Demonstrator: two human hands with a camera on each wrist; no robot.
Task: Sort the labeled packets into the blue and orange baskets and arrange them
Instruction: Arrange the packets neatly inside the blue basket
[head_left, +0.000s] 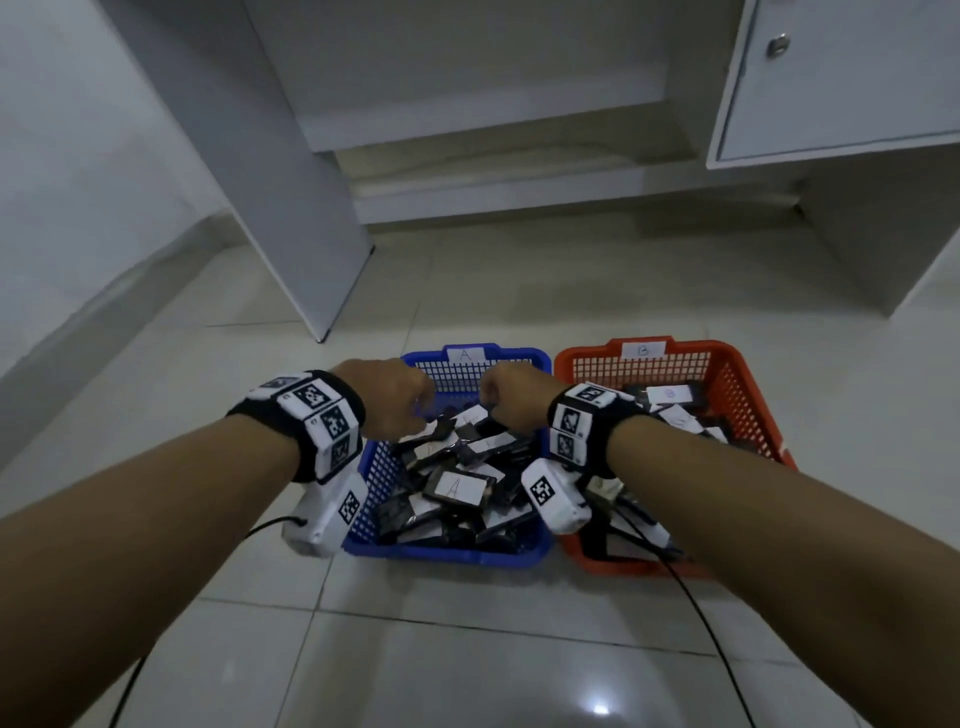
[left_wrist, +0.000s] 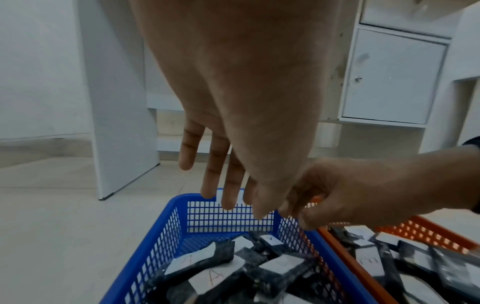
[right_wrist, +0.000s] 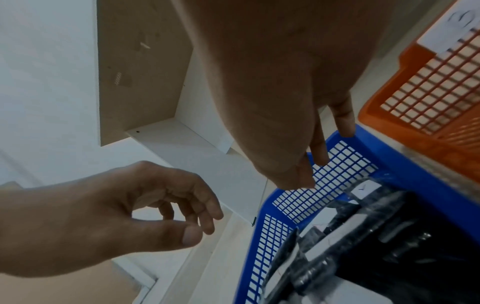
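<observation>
Left hand (head_left: 392, 402) above blue basket (head_left: 363, 488), fingers loose and apart, holding nothing. Right hand (head_left: 511, 400) beside it, fingers slack, also empty. Packets (head_left: 460, 488) marked A heaped in blue; orange basket (head_left: 748, 415), tagged B, holds its own pile. Sorting looks done; arranging step in hand. Next move: grasp 1 packet, lay it flat.
</observation>
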